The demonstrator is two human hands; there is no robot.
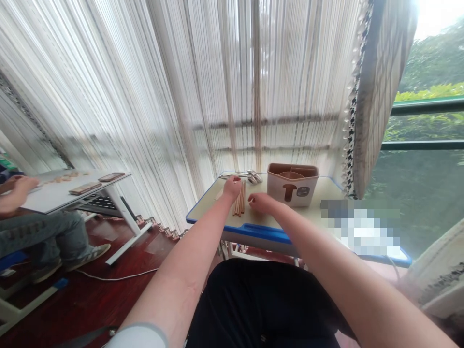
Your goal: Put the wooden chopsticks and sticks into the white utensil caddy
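Several reddish-brown chopsticks (239, 207) lie side by side on a cream desk (206, 207) with a blue edge. My left hand (232, 187) is closed at their far end, its fingers curled; what is in them, if anything, I cannot make out. Just right of the chopsticks, my right hand (258, 203) hovers low over the desk or rests on it, fingers curled inward and partly hidden. Beyond the hands lies a cluster of metal spoons (254, 177). A white and brown utensil holder (277, 189) with compartments stands upright beside my right hand.
Thin metal utensils (234, 174) lie along the desk's back edge. Striped curtains (174, 96) hang close behind. On the right is a blurred-out patch (362, 229). At the left, another person's hands (18, 188) are at a white table (60, 198); a cable (116, 279) crosses the floor.
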